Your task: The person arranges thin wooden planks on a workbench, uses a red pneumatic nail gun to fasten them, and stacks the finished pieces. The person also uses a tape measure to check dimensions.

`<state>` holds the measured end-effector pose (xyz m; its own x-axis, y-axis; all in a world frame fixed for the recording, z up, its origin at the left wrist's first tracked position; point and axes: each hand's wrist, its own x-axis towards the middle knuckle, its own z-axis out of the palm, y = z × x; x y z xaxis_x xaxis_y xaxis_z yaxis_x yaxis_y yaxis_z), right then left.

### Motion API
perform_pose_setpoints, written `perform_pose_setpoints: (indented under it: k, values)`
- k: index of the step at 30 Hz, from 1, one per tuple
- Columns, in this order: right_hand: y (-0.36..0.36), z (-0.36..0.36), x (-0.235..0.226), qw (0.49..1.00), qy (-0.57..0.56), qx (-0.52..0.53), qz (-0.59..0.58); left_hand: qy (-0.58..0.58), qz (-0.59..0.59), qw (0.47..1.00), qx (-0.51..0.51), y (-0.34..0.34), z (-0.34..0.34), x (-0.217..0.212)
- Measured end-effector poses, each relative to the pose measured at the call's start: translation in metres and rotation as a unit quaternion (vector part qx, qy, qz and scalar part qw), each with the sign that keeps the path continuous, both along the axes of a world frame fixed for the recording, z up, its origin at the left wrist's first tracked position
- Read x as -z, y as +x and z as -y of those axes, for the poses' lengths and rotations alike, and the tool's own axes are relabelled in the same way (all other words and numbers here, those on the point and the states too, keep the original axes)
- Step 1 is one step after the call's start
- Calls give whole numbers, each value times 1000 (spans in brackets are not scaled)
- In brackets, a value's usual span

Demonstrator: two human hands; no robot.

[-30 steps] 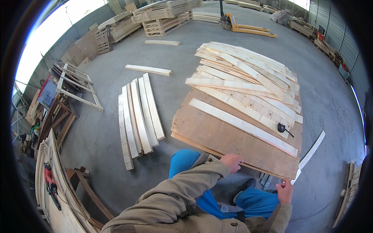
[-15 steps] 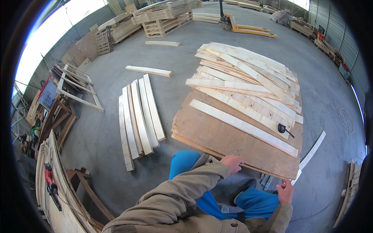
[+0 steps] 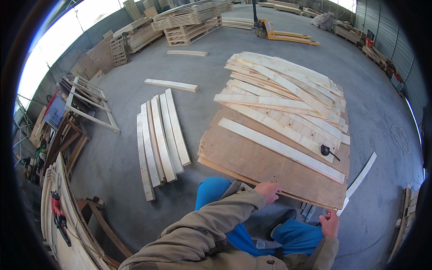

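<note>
A brown plywood sheet [image 3: 265,155] lies in front of me, atop at least one more sheet. My left hand [image 3: 268,192] is closed at its near edge, with the fingertips partly hidden. At the near right corner, my right hand [image 3: 330,223] pinches the edge between thumb and fingers. One pale plank [image 3: 281,149] lies along the sheet, apart from both hands. Beyond it, a pile of pale planks [image 3: 283,92] is stacked loosely, some crosswise. A black tape measure [image 3: 325,150] rests on the nearest plank of that pile.
Several planks [image 3: 164,139] lie side by side on the floor at left. A single plank [image 3: 171,85] lies beyond them. Another strip [image 3: 361,173] sits right of the sheet. A red power tool [image 3: 57,211] rests on boards at lower left. A yellow pallet jack [image 3: 288,37] stands far back.
The view has shifted very slightly. Both hands stay at the edge of the plywood sheet, and nothing else has visibly moved.
</note>
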<state>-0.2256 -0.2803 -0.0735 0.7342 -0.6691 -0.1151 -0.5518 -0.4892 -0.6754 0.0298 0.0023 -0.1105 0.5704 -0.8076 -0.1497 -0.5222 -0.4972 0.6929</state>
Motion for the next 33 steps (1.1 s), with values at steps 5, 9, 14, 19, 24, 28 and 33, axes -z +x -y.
perform_pose_setpoints:
  k: [5, 9, 14, 19, 24, 28, 33]
  values:
    - [0, -1, -1, 1000, -6, -2, -8, -12, 3, 1000, 3, 0, 0, 1]
    - [-2, 0, 1, 1000, 10, -3, 8, -15, 2, 1000, 2, 0, -1, 3]
    - [-4, 4, 4, 1000, -7, -12, -18, -17, 4, 1000, -6, -2, 0, 4]
    - [-2, 2, 1, 1000, -1, -9, -13, 3, -6, 1000, -8, -1, 0, 0]
    - [0, -1, -4, 1000, 14, -2, -7, 14, -18, 1000, -7, -1, 0, -4]
    - [-1, -2, -5, 1000, 12, -4, -10, 5, -12, 1000, -2, -1, 0, -4]
    - [0, -1, -4, 1000, 0, -9, -14, -4, 3, 1000, 0, -1, -1, -2]
